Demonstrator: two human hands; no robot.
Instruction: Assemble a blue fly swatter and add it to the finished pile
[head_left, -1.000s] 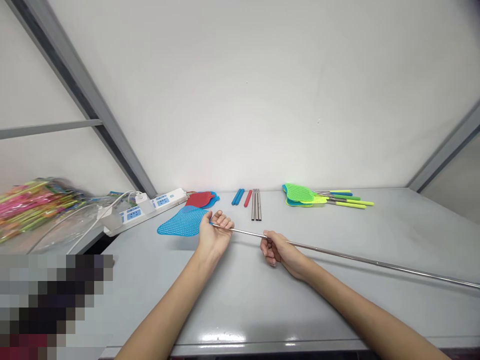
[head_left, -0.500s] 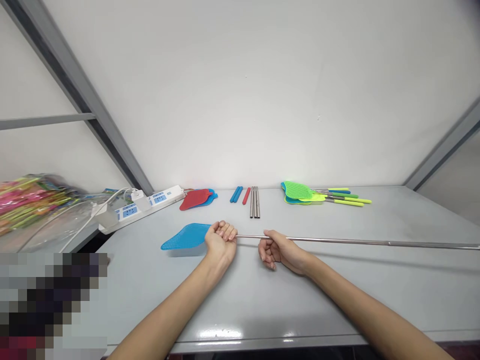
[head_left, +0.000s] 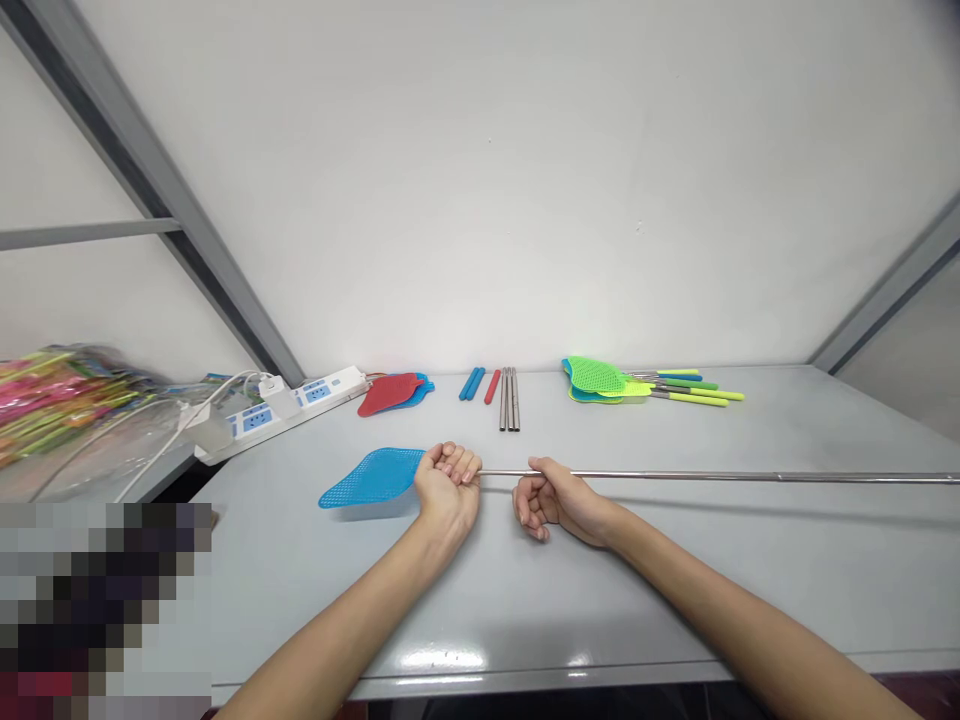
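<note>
A fly swatter with a blue mesh head (head_left: 375,477) and a long, extended metal telescopic rod (head_left: 697,477) lies level across both hands, above the table. My left hand (head_left: 448,490) is closed around the rod where it meets the head, palm turned up. My right hand (head_left: 559,500) pinches the rod farther right between thumb and finger, its other fingers curled below. The rod runs out past the right edge of the view, so its far end is hidden.
Along the wall lie red and blue swatter heads (head_left: 390,394), blue grips (head_left: 472,384), a red grip (head_left: 493,387), several metal rods (head_left: 509,400) and a pile of swatters (head_left: 600,378). A power strip (head_left: 285,412) and bagged colourful items (head_left: 75,400) are at left.
The rod's right end has swung up, bringing the swatter from slanting to nearly level. The blue head has dropped a little; both hands keep hold.
</note>
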